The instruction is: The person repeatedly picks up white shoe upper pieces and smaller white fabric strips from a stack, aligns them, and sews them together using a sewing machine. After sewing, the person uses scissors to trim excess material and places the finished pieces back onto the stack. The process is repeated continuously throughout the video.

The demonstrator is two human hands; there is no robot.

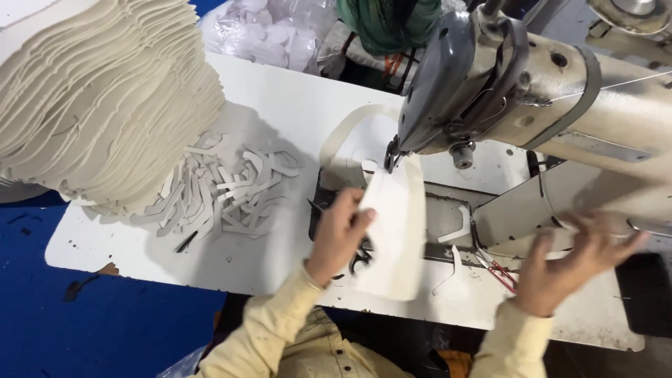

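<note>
Stacks of cream felt-like cut pieces (105, 91) fan thickly over the white table's (280, 105) far left corner, curved offcut strips (224, 189) scattered beside them. We see a grey and cream sewing machine (518, 91) along the right side. A smooth white panel (392, 231) lies under its needle, reaching the near edge. Our left hand (339, 234) pinches the panel's left edge. Our right hand (574, 262), blurred, spreads its fingers wide, holding nothing, above small red-handled snips (498, 269).
</note>
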